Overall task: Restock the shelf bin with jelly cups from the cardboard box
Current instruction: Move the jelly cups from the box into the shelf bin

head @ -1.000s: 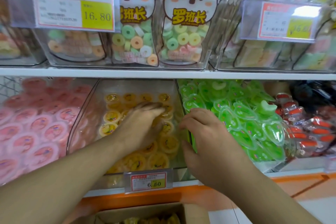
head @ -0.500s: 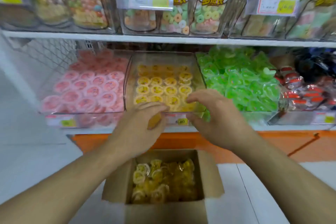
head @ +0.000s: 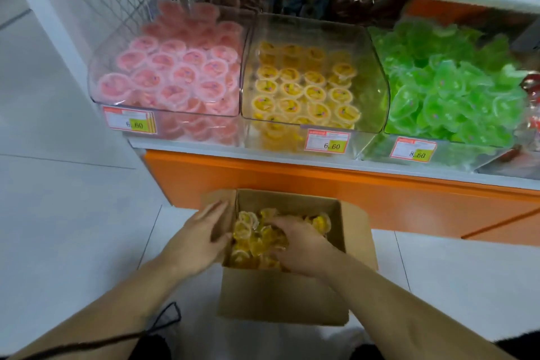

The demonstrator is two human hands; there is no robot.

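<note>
Cardboard box (head: 280,295) is set on the floor (head: 58,213) directly below the shelf, flaps open, approx. in line w/ the yellow bin. Placement is judged deliberate: short lift from box up to bin.

Loose pile of yellow jelly cups (head: 257,240) is seen inside the box, heaped toward its left and far walls.

Right hand (head: 301,245) is lowered into the box, palm down over the pile, fingers curled into the cups. A scoop of several is judged to be in progress, but whether any cup is actually gripped can't be told; fingertips are hidden among the cups.

Left hand (head: 201,240) is held at the box's left wall, fingers straight and relaxed, lying over the left flap and wall edge. Nothing is held in it. Prob. positioned to steady the box or to join the scoop from the other side.

Shelf bin (head: 371,79), clear plastic, is sited mid-shelf between a pink-cup bin (head: 175,76) at the left end and a green-cup bin (head: 450,90) to the right. Yellow cups in it are laid lid-up in neat rows toward the front; rear and right side show room, so more stock is needed. Price tag (head: 327,142) reading 6.60 is clipped on the front edge.

Next step, as judged: handful to be lifted clear and placed into the bin's spare room.
</note>
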